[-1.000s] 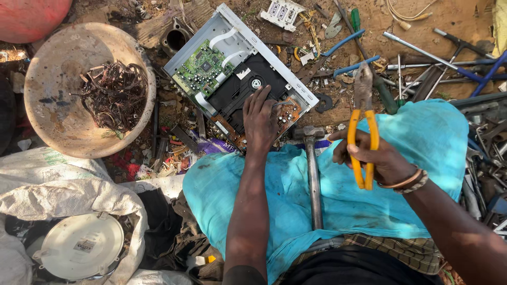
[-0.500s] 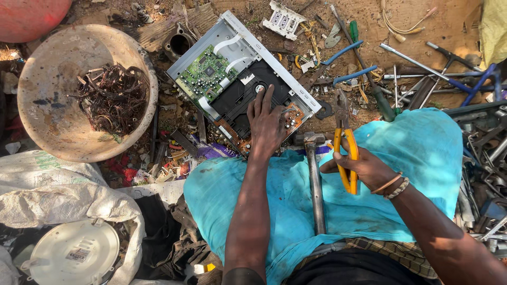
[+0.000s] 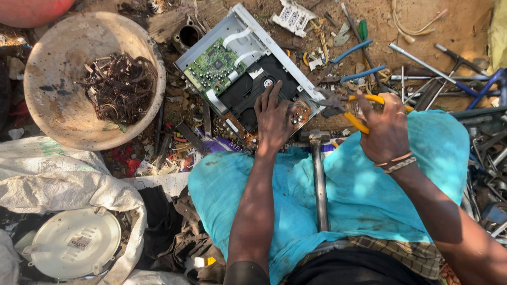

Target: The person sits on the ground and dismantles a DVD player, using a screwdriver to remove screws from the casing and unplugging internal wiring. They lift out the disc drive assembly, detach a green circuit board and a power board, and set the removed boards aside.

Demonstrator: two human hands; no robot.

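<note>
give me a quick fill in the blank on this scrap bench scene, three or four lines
1. The left hand presses flat on the opened ______, beside its green circuit board.
2. The right hand grips pliers with ______ handles.
3. A hammer lies across the ______ cloth on the person's lap.
4. The round bowl at upper left holds tangled ______.

Missing words: disc player; yellow; turquoise; wires
</note>
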